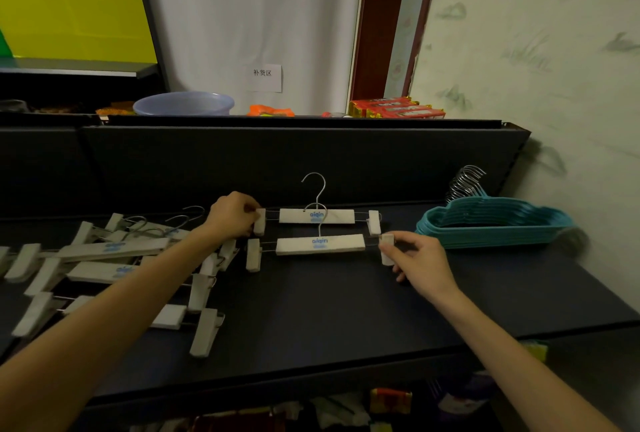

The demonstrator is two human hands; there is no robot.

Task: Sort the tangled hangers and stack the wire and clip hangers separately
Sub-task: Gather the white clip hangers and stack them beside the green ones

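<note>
Two white clip hangers lay side by side in the middle of the dark shelf (346,310), the far clip hanger (317,216) with its metal hook reaching toward the back panel and the near clip hanger (320,244) just in front of it, its hook crossing over the far one's bar. The left hand (232,215) had its fingers curled round the far hanger's left clip, while the right hand (417,265) pinched the near hanger's right clip between thumb and fingers. To the left, partly under the left forearm, a tangled heap of clip hangers (114,268) sprawled at all angles, their clips and hooks overlapping. At the right end of the shelf, well apart from the two hangers, sat a neat stack of teal hangers (491,227) with their metal hooks bunched toward the wall. Behind the shelf's back panel stood a pale blue basin (183,104), some orange packaging (270,110) and red boxes (398,108), with a paper label (265,77) on the white curtain.
</note>
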